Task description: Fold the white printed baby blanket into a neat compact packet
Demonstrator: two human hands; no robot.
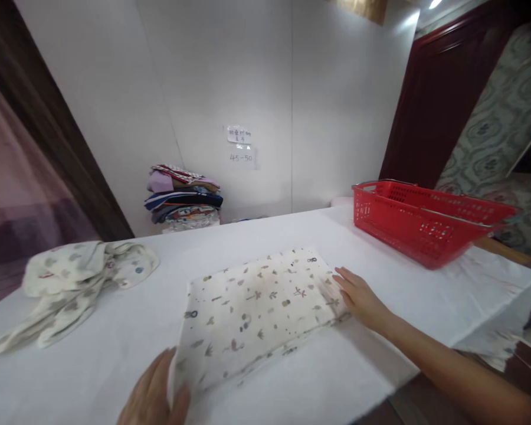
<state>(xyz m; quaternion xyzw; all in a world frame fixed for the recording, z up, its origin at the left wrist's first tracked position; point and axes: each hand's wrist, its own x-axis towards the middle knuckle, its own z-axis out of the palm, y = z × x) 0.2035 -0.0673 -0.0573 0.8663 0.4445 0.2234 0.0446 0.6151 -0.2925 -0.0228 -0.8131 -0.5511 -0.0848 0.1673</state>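
A cream cloth with small printed figures (256,307) lies folded into a rectangle on the white table (380,283). My left hand (154,395) grips its near left corner, thumb on top and fingers underneath. My right hand (358,298) lies flat with fingers stretched out against the cloth's right edge. A second cloth of the same print (75,277) lies crumpled at the table's left side, away from both hands.
A red plastic basket (425,221) stands at the table's right rear. A stack of folded coloured clothes (183,198) rests against the white wall at the back. The table's right edge drops off near a dark wooden door (433,100).
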